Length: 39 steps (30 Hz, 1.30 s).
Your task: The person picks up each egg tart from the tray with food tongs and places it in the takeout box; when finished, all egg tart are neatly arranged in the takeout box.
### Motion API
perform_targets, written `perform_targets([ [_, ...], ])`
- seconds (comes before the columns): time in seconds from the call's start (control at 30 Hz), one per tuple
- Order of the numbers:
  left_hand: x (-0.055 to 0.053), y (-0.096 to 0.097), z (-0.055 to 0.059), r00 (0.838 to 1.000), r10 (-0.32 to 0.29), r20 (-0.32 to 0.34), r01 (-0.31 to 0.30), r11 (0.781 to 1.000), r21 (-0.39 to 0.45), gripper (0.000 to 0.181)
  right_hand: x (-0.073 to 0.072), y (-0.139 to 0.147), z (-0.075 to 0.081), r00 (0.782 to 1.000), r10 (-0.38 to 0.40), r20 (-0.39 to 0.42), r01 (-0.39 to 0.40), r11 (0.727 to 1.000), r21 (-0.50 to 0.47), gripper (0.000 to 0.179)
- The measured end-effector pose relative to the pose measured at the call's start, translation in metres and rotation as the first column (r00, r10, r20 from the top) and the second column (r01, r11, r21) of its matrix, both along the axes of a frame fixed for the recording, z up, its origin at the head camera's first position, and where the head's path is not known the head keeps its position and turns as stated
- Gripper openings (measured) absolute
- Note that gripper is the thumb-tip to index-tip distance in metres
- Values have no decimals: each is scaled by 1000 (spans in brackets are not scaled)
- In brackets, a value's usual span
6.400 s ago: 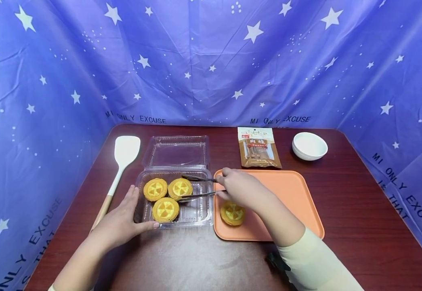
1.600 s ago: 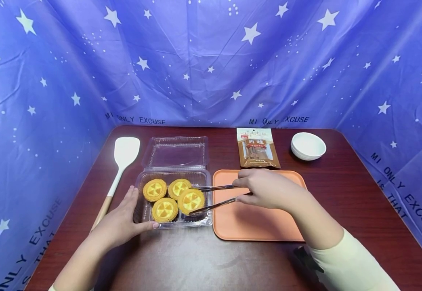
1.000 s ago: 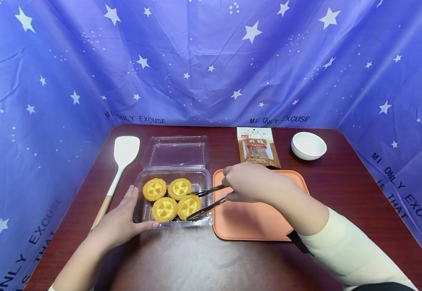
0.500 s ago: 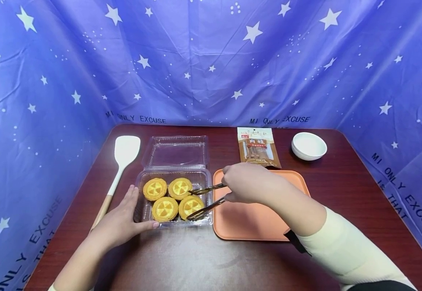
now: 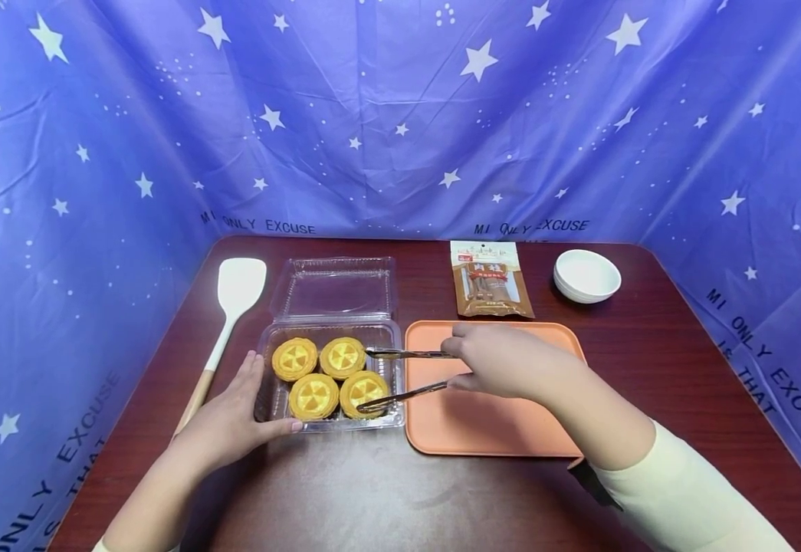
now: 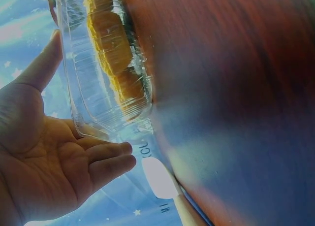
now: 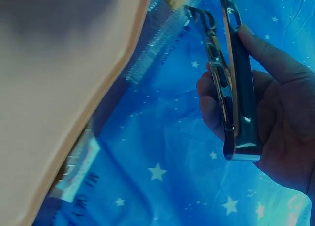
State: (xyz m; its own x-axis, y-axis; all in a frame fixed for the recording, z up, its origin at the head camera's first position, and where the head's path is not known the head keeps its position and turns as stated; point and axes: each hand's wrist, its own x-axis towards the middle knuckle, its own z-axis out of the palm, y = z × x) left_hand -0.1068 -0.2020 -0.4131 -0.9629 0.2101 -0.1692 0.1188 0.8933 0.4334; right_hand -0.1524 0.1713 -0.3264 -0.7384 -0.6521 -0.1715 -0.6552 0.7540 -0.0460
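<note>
A clear plastic clamshell box [image 5: 400,383] lies with its lid [image 5: 334,290] folded back. Several egg tarts fill it: back-left tart [image 5: 295,359], back-right tart [image 5: 343,357], front-left tart [image 5: 313,397] and front-right tart [image 5: 362,387]. My right hand [image 5: 497,359] holds metal tongs [image 5: 410,354] over the orange tray. The tongs' arms stand spread, their tips over the right-hand tarts with nothing gripped. With fingers fairly straight, my left hand [image 5: 224,422] rests against the box's front-left corner, thumb at the front edge. The left wrist view shows that palm [image 6: 54,162] beside the box wall.
The orange tray [image 5: 497,425] sits right beside the box. Behind it lie a brown-and-white food packet [image 5: 490,280] and white bowls [image 5: 586,277], apparently stacked. A white spatula [image 5: 241,285] with a wooden handle lies left. A blue starry curtain encloses the table.
The tart earlier on the tray was carried by the tongs into the box's front-right spot and let go. The tongs have spread and my right hand has drawn back rightward. Left hand unmoved.
</note>
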Motion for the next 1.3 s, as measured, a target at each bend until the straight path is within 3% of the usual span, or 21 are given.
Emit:
perform_targets([
  [0.13,0,0,0,1000,2,-2,-2,1000,-2,133,3,6,-12,999,-29,21,29,999,-23,35],
  [0.33,1,-1,0,1000,2,3,-2,1000,-6,133,7,13,-27,999,12,-40,-14,998,-59,33],
  [0.73,1,1,-1,1000,-2,11,2,1000,-6,133,16,63,-28,982,-91,-167,70,990,-124,26],
  [0.9,1,0,-1,1000,4,15,-4,1000,-6,133,20,95,-24,957,-187,-223,156,976,-149,27],
  [1.03,1,0,-1,1000,2,6,-2,1000,-4,133,23,121,-22,935,-286,-211,258,954,-150,34],
  [1.3,1,1,-1,1000,-5,3,5,1000,3,134,26,173,-22,861,-501,-89,493,864,-97,38],
])
